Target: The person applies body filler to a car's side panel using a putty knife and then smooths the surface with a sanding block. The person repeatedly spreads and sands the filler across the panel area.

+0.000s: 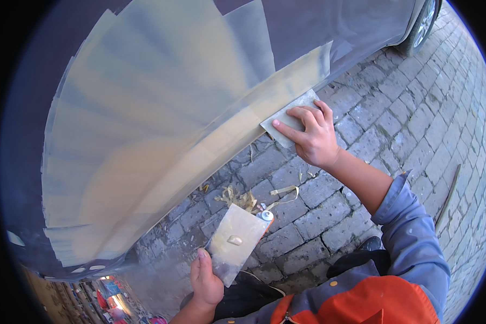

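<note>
Brick paving (416, 129) lay beside car (167, 102); right fingers (290, 132) clamped on spreader (298, 101) near car's lower edge, left fingers (203, 262) on palette (244, 222); palette tilt risked dropping filler lump (235, 240)

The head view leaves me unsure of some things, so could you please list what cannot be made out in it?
In the head view:
Left hand: its fingers underneath are hidden by the pale board.
White-capped container: most of its body is hidden behind that board.
Right hand: it covers part of the pale scraper.
Wheel: cut off by the upper edge.
Lower-left clutter: too small and blurred to name.
</note>
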`<control>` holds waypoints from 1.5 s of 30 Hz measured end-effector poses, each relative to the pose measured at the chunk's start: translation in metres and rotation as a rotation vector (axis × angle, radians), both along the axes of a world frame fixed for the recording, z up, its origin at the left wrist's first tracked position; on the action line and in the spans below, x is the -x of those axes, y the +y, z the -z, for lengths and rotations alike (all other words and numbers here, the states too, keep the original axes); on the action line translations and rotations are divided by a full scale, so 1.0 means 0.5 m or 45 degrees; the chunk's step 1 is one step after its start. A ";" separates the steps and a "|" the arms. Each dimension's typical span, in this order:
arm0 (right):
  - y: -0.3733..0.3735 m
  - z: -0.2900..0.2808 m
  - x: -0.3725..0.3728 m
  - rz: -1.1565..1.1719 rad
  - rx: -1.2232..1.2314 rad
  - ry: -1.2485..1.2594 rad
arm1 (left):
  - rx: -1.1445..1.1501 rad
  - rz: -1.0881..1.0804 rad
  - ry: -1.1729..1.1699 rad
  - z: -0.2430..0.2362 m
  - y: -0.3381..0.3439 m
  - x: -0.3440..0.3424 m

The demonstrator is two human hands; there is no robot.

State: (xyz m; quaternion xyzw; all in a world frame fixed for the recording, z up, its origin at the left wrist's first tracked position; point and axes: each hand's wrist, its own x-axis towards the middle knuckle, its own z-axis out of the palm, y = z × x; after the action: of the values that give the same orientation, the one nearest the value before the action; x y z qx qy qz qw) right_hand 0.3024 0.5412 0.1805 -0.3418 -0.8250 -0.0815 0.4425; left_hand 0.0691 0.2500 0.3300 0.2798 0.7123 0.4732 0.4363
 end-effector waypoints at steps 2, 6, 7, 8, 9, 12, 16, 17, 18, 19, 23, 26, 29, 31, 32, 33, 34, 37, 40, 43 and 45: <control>-0.003 -0.034 0.005 -0.030 -0.061 0.044 | -0.015 0.004 0.000 -0.003 -0.004 0.003; 0.003 -0.092 0.054 -0.023 -0.243 0.170 | -0.021 0.036 0.015 -0.007 -0.011 0.007; 0.009 -0.102 0.065 -0.012 -0.285 0.199 | -0.020 0.037 0.011 -0.010 -0.009 0.006; 0.010 -0.112 0.074 -0.009 -0.272 0.218 | -0.018 0.033 0.004 -0.013 -0.009 0.005; 0.015 -0.112 0.084 0.010 -0.292 0.230 | -0.015 0.027 -0.001 -0.016 -0.009 0.003; 0.029 -0.106 0.102 0.049 -0.328 0.251 | 0.000 0.039 -0.002 -0.015 -0.015 0.013; 0.040 -0.094 0.108 0.054 -0.337 0.251 | 0.046 -0.020 -0.002 -0.011 -0.022 0.021; 0.043 -0.088 0.110 0.055 -0.343 0.255 | 0.037 -0.014 -0.007 -0.010 -0.022 0.022; 0.043 -0.082 0.111 0.052 -0.335 0.245 | 0.027 -0.008 -0.011 -0.008 -0.022 0.024; 0.042 -0.073 0.112 0.048 -0.326 0.236 | 0.017 -0.002 -0.015 -0.007 -0.022 0.026; 0.040 -0.038 0.109 0.055 -0.296 0.173 | 0.024 0.006 0.017 -0.004 -0.026 0.031; 0.039 -0.035 0.109 0.058 -0.282 0.169 | 0.024 0.036 0.025 -0.001 -0.028 0.038; 0.028 -0.030 0.107 0.043 -0.210 0.151 | 0.004 0.031 0.002 -0.005 -0.021 0.034; 0.023 -0.025 0.102 0.036 -0.174 0.135 | -0.001 0.034 -0.016 -0.011 -0.016 0.029; 0.021 -0.021 0.100 0.032 -0.156 0.127 | 0.000 0.036 -0.013 -0.010 -0.018 0.030; 0.019 -0.019 0.098 0.028 -0.147 0.127 | 0.000 0.041 -0.009 -0.010 -0.019 0.032; 0.017 -0.017 0.097 0.024 -0.138 0.126 | 0.001 0.045 -0.005 -0.009 -0.022 0.034; 0.012 -0.003 0.088 0.023 -0.114 0.095 | 0.000 0.040 0.007 -0.004 -0.030 0.039; 0.004 0.019 0.078 0.015 -0.099 0.060 | -0.004 0.056 0.012 -0.013 -0.026 0.031; 0.002 0.035 0.070 0.000 -0.094 0.036 | -0.016 0.035 -0.001 -0.012 -0.032 0.032; 0.000 0.040 0.064 -0.005 -0.090 0.021 | -0.011 0.048 0.003 -0.016 -0.032 0.032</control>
State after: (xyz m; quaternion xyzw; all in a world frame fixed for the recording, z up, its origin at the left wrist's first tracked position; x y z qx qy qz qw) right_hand 0.2703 0.5414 0.1603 -0.3250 -0.8186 -0.1067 0.4614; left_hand 0.0532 0.2341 0.3381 0.2956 0.7054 0.4676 0.4432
